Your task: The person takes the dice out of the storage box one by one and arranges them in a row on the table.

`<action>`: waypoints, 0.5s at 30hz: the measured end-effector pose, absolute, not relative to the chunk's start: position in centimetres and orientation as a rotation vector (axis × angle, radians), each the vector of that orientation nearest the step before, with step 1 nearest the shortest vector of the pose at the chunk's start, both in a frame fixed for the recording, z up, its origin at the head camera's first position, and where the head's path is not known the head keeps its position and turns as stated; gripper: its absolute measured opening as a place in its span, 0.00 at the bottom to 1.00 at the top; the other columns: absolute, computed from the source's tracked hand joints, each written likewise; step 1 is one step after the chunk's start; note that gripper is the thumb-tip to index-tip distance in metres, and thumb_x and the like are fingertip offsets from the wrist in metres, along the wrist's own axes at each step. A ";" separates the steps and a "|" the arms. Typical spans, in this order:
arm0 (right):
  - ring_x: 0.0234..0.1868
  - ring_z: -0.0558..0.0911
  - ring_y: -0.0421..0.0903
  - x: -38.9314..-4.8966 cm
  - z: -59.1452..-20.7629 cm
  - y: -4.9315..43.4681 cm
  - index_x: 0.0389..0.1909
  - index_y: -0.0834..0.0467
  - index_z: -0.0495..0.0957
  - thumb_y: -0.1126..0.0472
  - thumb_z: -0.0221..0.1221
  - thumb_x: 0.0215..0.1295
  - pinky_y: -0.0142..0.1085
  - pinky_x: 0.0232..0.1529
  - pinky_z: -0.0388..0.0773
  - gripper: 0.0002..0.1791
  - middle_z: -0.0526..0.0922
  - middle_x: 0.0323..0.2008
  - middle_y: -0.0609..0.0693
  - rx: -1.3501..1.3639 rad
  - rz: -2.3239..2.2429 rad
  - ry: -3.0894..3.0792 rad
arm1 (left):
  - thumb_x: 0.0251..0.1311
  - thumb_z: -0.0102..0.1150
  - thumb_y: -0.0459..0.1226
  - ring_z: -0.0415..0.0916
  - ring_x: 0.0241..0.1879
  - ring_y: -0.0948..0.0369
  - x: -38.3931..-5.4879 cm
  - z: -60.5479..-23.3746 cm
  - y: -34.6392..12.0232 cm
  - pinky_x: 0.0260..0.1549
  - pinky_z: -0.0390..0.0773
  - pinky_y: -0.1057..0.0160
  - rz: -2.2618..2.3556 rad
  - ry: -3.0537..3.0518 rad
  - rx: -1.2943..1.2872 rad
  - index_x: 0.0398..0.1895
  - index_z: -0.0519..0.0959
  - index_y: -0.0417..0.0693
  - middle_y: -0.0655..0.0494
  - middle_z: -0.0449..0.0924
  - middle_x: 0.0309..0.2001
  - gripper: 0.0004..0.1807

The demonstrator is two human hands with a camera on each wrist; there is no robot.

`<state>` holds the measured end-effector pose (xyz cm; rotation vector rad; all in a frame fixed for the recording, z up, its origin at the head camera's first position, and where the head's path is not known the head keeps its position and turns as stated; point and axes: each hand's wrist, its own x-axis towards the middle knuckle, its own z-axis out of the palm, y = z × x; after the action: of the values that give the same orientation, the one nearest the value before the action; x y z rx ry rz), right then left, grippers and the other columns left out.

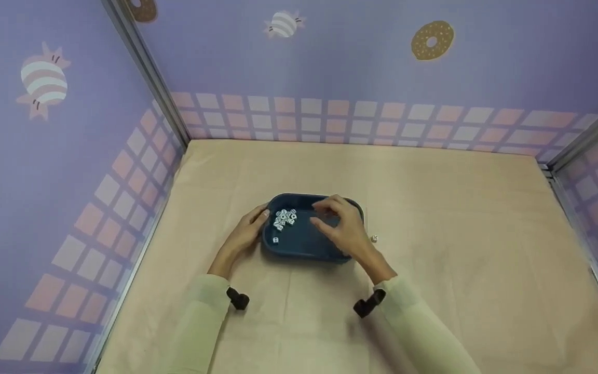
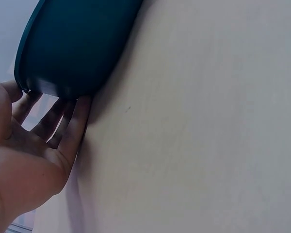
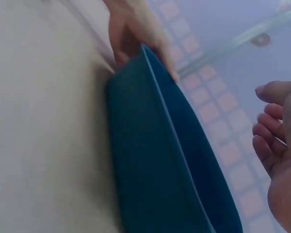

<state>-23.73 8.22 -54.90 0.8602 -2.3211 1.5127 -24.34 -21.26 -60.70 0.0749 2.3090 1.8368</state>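
over the right part of the blue tray (image 1: 303,240), the right hand (image 1: 347,227) hangs, thumb and fingertips apart, with nothing visible between them. the left hand (image 1: 246,230) pinches the tray's left end. most white dice (image 1: 285,217) lie together inside, toward the left; one stray die (image 1: 374,238) rests outside, on the cloth (image 1: 475,259). the step seems a reach or a release; the next move, if a grasp, calls for a fine pinch.

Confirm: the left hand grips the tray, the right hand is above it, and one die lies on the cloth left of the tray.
Wrong side: the head view shows that die on the cloth right of the tray. The left hand grips it; the right hand is above.
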 end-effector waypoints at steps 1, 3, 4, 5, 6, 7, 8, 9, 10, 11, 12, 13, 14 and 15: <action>0.45 0.86 0.54 -23.8 -55.0 7.4 0.53 0.58 0.86 0.60 0.73 0.68 0.48 0.48 0.85 0.15 0.85 0.46 0.50 0.869 1.523 -2.330 | 0.84 0.47 0.49 0.55 0.81 0.48 -24.4 -60.7 -21.2 0.79 0.54 0.46 1.848 2.298 0.078 0.81 0.66 0.47 0.45 0.63 0.80 0.30; 0.45 0.86 0.54 -23.7 -55.3 5.9 0.52 0.58 0.87 0.62 0.73 0.67 0.47 0.49 0.85 0.14 0.85 0.46 0.51 0.885 1.545 -2.351 | 0.85 0.47 0.48 0.56 0.80 0.49 -24.4 -60.7 -21.2 0.78 0.56 0.46 1.871 2.278 0.089 0.81 0.66 0.48 0.46 0.64 0.80 0.29; 0.45 0.87 0.54 -23.8 -55.6 5.2 0.51 0.59 0.87 0.63 0.74 0.66 0.48 0.49 0.85 0.14 0.85 0.46 0.51 0.892 1.560 -2.360 | 0.85 0.47 0.48 0.57 0.80 0.49 -24.4 -60.7 -21.2 0.78 0.57 0.47 1.882 2.269 0.095 0.81 0.66 0.48 0.47 0.64 0.79 0.28; 0.45 0.87 0.54 -23.8 -55.9 4.6 0.50 0.59 0.87 0.64 0.74 0.66 0.49 0.49 0.86 0.14 0.85 0.46 0.52 0.900 1.571 -2.373 | 0.85 0.47 0.47 0.58 0.80 0.50 -24.4 -60.7 -21.2 0.78 0.58 0.47 1.894 2.259 0.100 0.81 0.66 0.48 0.47 0.65 0.79 0.28; 0.46 0.87 0.54 -23.8 -56.2 4.0 0.50 0.60 0.87 0.65 0.74 0.65 0.50 0.49 0.86 0.14 0.85 0.46 0.52 0.904 1.577 -2.392 | 0.85 0.47 0.46 0.59 0.79 0.50 -24.4 -60.7 -21.2 0.77 0.58 0.47 1.902 2.251 0.107 0.81 0.67 0.49 0.47 0.65 0.79 0.27; 0.46 0.86 0.54 -23.8 -56.5 3.5 0.50 0.61 0.87 0.65 0.74 0.65 0.50 0.49 0.86 0.13 0.85 0.46 0.53 0.912 1.576 -2.416 | 0.85 0.47 0.45 0.60 0.79 0.50 -24.4 -60.7 -21.2 0.77 0.59 0.47 1.905 2.252 0.111 0.81 0.67 0.48 0.47 0.66 0.79 0.27; 0.46 0.86 0.54 -23.8 -56.9 3.0 0.50 0.62 0.87 0.65 0.74 0.65 0.50 0.50 0.85 0.14 0.85 0.46 0.53 0.920 1.571 -2.441 | 0.85 0.47 0.45 0.61 0.78 0.50 -24.4 -60.7 -21.3 0.76 0.61 0.46 1.907 2.253 0.112 0.81 0.67 0.48 0.47 0.66 0.78 0.27; 0.46 0.86 0.54 -23.8 -57.2 2.6 0.50 0.63 0.87 0.65 0.74 0.66 0.50 0.50 0.85 0.14 0.85 0.46 0.54 0.933 1.557 -2.473 | 0.85 0.47 0.45 0.62 0.77 0.50 -24.4 -60.8 -21.3 0.75 0.62 0.47 1.909 2.250 0.109 0.80 0.68 0.49 0.47 0.67 0.78 0.26; 0.46 0.86 0.54 -23.9 -57.4 2.2 0.50 0.64 0.86 0.65 0.73 0.66 0.50 0.50 0.85 0.14 0.85 0.46 0.55 0.949 1.538 -2.505 | 0.85 0.47 0.44 0.63 0.77 0.50 -24.4 -60.8 -21.3 0.75 0.63 0.46 1.912 2.246 0.110 0.80 0.68 0.48 0.47 0.67 0.78 0.26; 0.46 0.86 0.53 -24.0 -57.6 1.9 0.50 0.65 0.86 0.65 0.73 0.66 0.49 0.50 0.85 0.14 0.84 0.45 0.55 0.966 1.507 -2.545 | 0.85 0.46 0.45 0.64 0.77 0.49 -24.4 -60.9 -21.3 0.75 0.63 0.46 1.909 2.247 0.115 0.80 0.67 0.48 0.46 0.67 0.78 0.27; 0.46 0.86 0.53 -24.1 -57.8 1.6 0.50 0.66 0.86 0.65 0.73 0.66 0.47 0.50 0.85 0.15 0.84 0.45 0.55 0.988 1.470 -2.583 | 0.85 0.46 0.45 0.64 0.76 0.49 -24.4 -60.9 -21.3 0.74 0.64 0.46 1.908 2.245 0.119 0.80 0.67 0.47 0.46 0.67 0.78 0.27; 0.46 0.86 0.53 -24.2 -57.9 1.3 0.50 0.66 0.86 0.65 0.73 0.66 0.46 0.50 0.85 0.15 0.84 0.45 0.56 1.016 1.428 -2.619 | 0.85 0.47 0.45 0.65 0.76 0.49 -24.5 -60.9 -21.4 0.74 0.65 0.46 1.905 2.248 0.116 0.80 0.67 0.47 0.45 0.67 0.78 0.27; 0.46 0.85 0.52 -24.4 -57.9 1.0 0.50 0.66 0.86 0.65 0.73 0.66 0.45 0.50 0.85 0.15 0.84 0.45 0.56 1.047 1.379 -2.653 | 0.85 0.47 0.46 0.65 0.76 0.49 -24.5 -60.9 -21.4 0.74 0.65 0.45 1.901 2.251 0.113 0.80 0.67 0.47 0.45 0.67 0.77 0.27; 0.46 0.85 0.51 -24.5 -58.0 0.8 0.50 0.66 0.86 0.64 0.74 0.66 0.44 0.50 0.85 0.14 0.84 0.45 0.55 1.082 1.324 -2.683 | 0.85 0.47 0.46 0.65 0.75 0.48 -24.5 -60.9 -21.4 0.73 0.65 0.45 1.903 2.248 0.115 0.81 0.67 0.46 0.44 0.67 0.78 0.28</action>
<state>-24.51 0.78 -57.96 1.0819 -2.6828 1.3245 -24.48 -21.39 -60.94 0.1147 2.2479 1.9027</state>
